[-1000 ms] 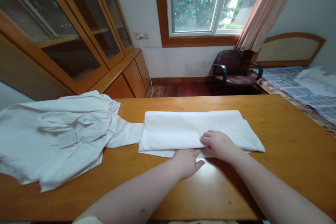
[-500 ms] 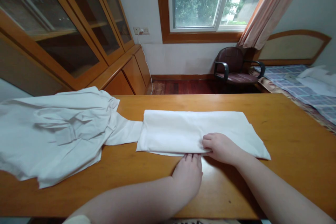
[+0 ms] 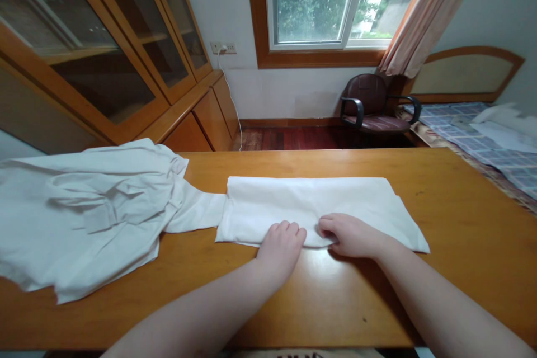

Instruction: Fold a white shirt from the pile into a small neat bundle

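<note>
A folded white cloth [image 3: 268,201] lies as a long, flat band across the middle of the table. My left hand [image 3: 282,249] rests on its near edge with the fingers curled over it. Just to the right, my right hand [image 3: 350,235] grips the same near edge, its thumb tucked under and hidden. To the left spreads a loose, crumpled white cloth [image 3: 104,212]. A narrow strip of it [image 3: 201,210] reaches to the left end of the folded band; whether the two are one piece I cannot tell.
Everything lies on a wooden table [image 3: 470,246]. Beyond it stand a glass-fronted wooden cabinet [image 3: 168,95] at left, a dark red armchair [image 3: 367,95] and a bed with a checked cover [image 3: 457,128] at right. A white cord [image 3: 232,95] hangs from a wall socket.
My left hand has moved left and up from below the near edge onto the folded cloth, its fingers now curled over it. The right hand stays nearly in place, its fingers bent more.
</note>
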`<state>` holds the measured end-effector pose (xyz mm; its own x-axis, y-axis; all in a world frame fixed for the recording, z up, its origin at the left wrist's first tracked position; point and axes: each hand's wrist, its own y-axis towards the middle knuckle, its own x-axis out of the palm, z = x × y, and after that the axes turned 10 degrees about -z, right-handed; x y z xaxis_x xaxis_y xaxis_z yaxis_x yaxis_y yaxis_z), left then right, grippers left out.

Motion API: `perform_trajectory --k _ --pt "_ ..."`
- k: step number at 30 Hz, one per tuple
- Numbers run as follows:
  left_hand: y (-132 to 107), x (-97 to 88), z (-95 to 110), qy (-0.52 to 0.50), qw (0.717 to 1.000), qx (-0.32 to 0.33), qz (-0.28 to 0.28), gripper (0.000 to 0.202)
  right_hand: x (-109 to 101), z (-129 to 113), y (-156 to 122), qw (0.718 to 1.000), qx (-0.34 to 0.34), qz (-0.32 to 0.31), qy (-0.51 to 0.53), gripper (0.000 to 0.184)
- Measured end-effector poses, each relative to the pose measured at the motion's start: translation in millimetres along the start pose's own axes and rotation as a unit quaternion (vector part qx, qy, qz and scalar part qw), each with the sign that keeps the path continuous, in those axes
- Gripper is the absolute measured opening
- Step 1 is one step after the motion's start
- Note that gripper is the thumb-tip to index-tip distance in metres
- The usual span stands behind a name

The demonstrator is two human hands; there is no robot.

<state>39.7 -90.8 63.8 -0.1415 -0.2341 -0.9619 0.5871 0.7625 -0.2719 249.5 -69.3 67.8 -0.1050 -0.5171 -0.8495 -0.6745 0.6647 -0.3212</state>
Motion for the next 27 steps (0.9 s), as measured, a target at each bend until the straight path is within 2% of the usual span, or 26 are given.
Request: perform_trajectory --k 3,9,13,18,20,22,24,27 --pt "2.6 1.2 -1.5 0.003 0.999 0.046 -0.028 0.014 -2.7 0.3 -2.7 1.000 0.001 -0.012 0.002 0.023" --pt "5.4 4.2 2.4 0.005 0.995 0.082 -0.062 0.014 -8.1 4.8 -10.1 0.999 0.035 -0.002 -0.015 0.010" --pt "4.6 5.8 2.4 -0.001 0.994 0.085 -0.062 0.015 -3.9 8.9 -12.0 0.995 0.082 -0.062 0.011 0.014" --pt "1.8 3.8 -7.3 -0.090 0.990 0.091 -0.050 0.022 -8.6 15.0 -18.9 0.984 0.153 -0.072 0.058 0.020" --pt "4.5 3.5 -14.0 -0.142 0.985 0.093 -0.039 0.015 -12.8 17.9 -19.0 0.979 0.168 -0.072 0.090 0.027" --pt "9.4 4.3 -20.6 -0.184 0.979 0.089 -0.022 0.012 -14.2 21.1 -15.5 0.975 0.192 -0.054 0.095 0.033" --pt "14.6 5.4 -25.7 -0.201 0.975 0.088 0.019 0.021 -11.8 23.8 -9.5 0.973 0.219 -0.011 0.077 0.036" --pt "19.6 7.5 -29.7 -0.179 0.974 0.074 0.116 0.021 -2.8 25.8 0.5 0.971 0.208 0.106 0.045 0.031"
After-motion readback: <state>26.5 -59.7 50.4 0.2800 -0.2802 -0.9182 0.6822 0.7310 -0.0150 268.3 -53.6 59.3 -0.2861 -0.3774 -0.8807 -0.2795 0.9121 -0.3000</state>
